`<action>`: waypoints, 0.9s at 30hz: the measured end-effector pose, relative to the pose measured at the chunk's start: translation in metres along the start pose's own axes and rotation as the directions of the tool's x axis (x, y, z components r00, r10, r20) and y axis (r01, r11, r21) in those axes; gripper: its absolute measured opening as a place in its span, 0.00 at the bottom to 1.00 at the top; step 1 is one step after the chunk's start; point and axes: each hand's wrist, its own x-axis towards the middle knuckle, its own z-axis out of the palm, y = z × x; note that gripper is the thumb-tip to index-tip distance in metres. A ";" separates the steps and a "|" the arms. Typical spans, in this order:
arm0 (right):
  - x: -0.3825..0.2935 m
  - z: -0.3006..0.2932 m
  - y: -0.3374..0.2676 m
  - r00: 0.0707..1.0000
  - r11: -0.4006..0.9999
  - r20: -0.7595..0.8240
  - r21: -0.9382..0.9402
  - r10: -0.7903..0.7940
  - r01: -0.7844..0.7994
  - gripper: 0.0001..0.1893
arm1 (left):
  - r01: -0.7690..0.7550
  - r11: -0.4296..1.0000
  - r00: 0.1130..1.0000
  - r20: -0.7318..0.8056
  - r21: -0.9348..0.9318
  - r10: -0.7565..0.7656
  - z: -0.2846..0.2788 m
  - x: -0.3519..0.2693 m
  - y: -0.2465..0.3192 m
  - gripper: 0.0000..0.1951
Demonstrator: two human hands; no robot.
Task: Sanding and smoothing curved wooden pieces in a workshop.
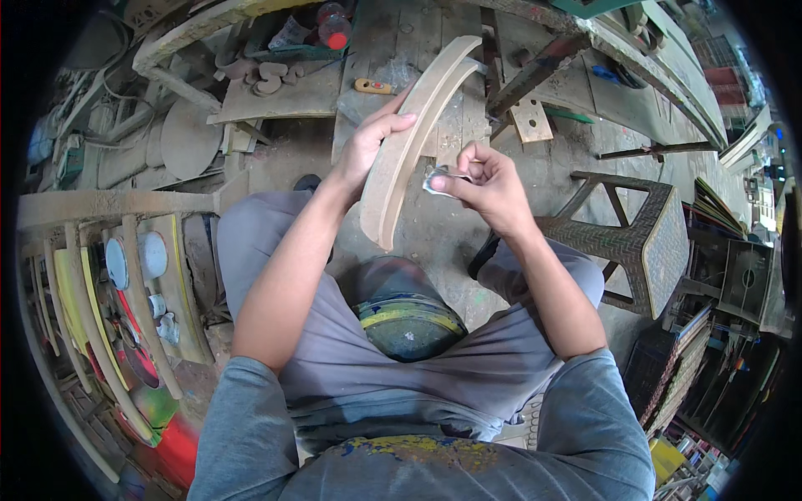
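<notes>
My left hand grips a long curved wooden piece by its left side, with the thumb on its face. The piece has a raised, stepped curved strip along it and is held tilted in the air above the floor. My right hand is just to the right of the piece's lower half, apart from it. Between its thumb and fingers is a small folded sheet, pale with darker marks, perhaps sandpaper; its exact kind cannot be told.
A wooden-handled tool and a plastic bottle lie ahead on low boards. Wooden offcuts are at the upper left. A patterned plastic stool stands to the right. A paint-stained round container is between my legs; a slatted wooden rack is left.
</notes>
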 end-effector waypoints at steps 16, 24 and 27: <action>0.054 -0.123 -0.001 0.635 0.805 -0.653 -0.588 -0.413 -0.082 0.17 | -0.018 0.963 0.961 0.271 0.268 -0.057 0.020 -0.012 0.006 0.34; 0.056 -0.097 0.009 0.702 0.933 -0.616 -0.216 -0.358 0.286 0.17 | 0.003 0.992 0.890 0.452 -0.129 0.056 0.009 -0.010 0.002 0.33; 0.051 -0.080 0.010 0.725 0.876 -0.506 -0.375 -0.468 0.304 0.19 | -0.024 0.997 0.946 0.323 0.079 -0.003 0.013 -0.008 0.005 0.31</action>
